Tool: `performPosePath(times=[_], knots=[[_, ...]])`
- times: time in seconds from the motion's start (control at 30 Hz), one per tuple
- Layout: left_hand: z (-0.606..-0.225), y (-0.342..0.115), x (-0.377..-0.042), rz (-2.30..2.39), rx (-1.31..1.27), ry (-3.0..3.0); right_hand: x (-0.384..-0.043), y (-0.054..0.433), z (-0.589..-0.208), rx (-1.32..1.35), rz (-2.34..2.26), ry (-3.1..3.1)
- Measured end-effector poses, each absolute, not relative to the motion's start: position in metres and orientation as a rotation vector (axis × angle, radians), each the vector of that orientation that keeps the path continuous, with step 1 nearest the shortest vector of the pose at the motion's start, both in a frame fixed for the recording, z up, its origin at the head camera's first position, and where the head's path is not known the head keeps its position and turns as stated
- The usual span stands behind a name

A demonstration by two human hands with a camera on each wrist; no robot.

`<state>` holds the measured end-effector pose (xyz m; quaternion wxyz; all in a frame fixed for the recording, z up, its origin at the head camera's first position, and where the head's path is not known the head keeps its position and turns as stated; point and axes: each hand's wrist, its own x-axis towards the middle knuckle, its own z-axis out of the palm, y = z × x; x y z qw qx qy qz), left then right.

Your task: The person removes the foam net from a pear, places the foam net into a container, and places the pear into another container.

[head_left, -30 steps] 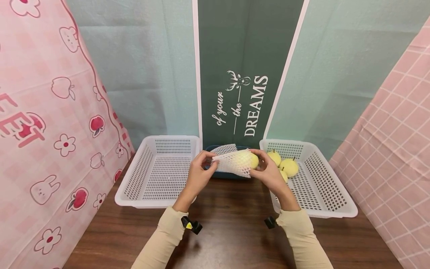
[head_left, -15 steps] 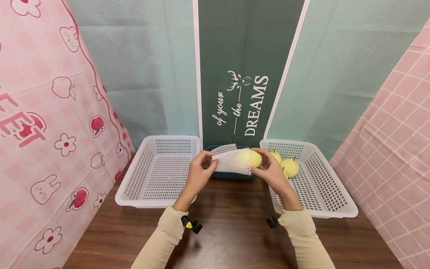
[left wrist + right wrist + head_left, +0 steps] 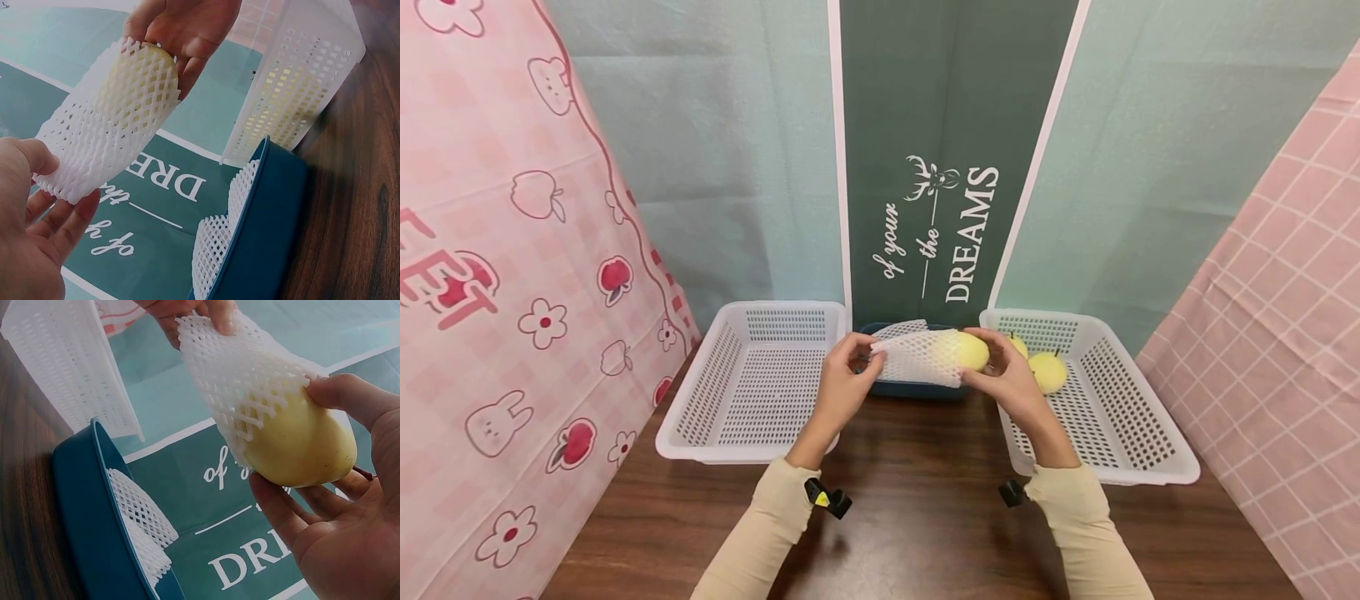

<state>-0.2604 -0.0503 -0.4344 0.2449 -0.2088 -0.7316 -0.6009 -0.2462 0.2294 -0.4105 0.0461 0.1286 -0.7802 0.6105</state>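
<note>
A yellow pear (image 3: 974, 353) sits partly inside a white foam net sleeve (image 3: 919, 357), held above a blue basin (image 3: 917, 390). My left hand (image 3: 844, 377) pinches the sleeve's left end between thumb and fingers, as the left wrist view also shows. At the other end my right hand (image 3: 1009, 380) holds the pear, its thumb (image 3: 340, 394) at the sleeve's rim and its fingers beneath the fruit. In the right wrist view the pear's stem end (image 3: 364, 473) sticks out of the sleeve toward the palm. More foam net sleeves (image 3: 140, 506) lie in the basin.
At the right, a white perforated basket (image 3: 1120, 417) contains several pears (image 3: 1047, 372), partly hidden by my right hand. Another white basket (image 3: 767, 400) stands at the left. Both are on a dark wooden table (image 3: 917, 500), with printed cloths (image 3: 775, 167) hanging behind and at the sides.
My right hand has shifted slightly right with the pear, and more of the fruit shows beyond the sleeve's rim. My left hand stays nearly in place on the sleeve.
</note>
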Motion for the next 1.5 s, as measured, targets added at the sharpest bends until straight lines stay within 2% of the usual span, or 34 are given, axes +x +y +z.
performPosePath(times=[1.5], knots=[[-0.4325, -0.0502, -0.2661, -1.663, -0.373, -2.061, -0.2503, 0.2380, -0.4093, 0.332, 1.848, -2.378]])
